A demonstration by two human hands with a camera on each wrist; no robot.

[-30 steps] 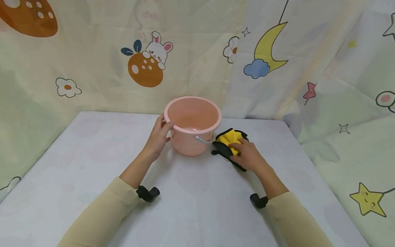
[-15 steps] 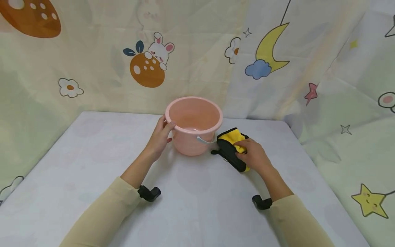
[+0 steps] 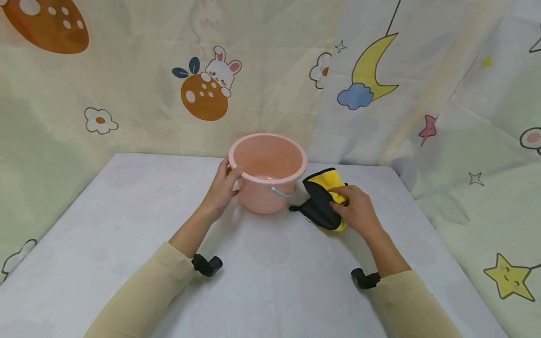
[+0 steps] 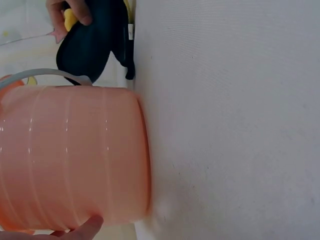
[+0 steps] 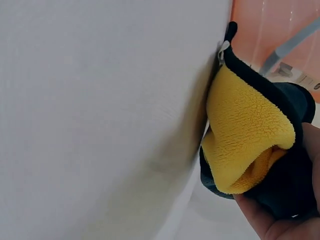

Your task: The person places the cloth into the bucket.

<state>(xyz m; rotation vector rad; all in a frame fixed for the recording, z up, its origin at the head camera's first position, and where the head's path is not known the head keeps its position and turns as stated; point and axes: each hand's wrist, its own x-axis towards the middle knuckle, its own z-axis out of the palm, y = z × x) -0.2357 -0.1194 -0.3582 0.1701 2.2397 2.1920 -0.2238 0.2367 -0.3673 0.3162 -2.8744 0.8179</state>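
A pink plastic bucket with a pale handle stands upright toward the back of the table. My left hand grips its rim at the left, thumb on the outer side. In the left wrist view, fingertips lie against the bucket wall. To the right of the bucket, my right hand pinches a cleaning cloth, black on one side and fluffy yellow on the other. The right wrist view shows the cloth folded over, its dark loop and white tag pointing toward the bucket.
The table has a white cover. A patterned curtain hangs close behind it and along the right side. Each wrist carries a small black camera mount, one near the left sleeve and one near the right.
My right hand has moved slightly right and up, raising part of the cloth, so more of its black side shows. My left hand keeps hold of the bucket rim.
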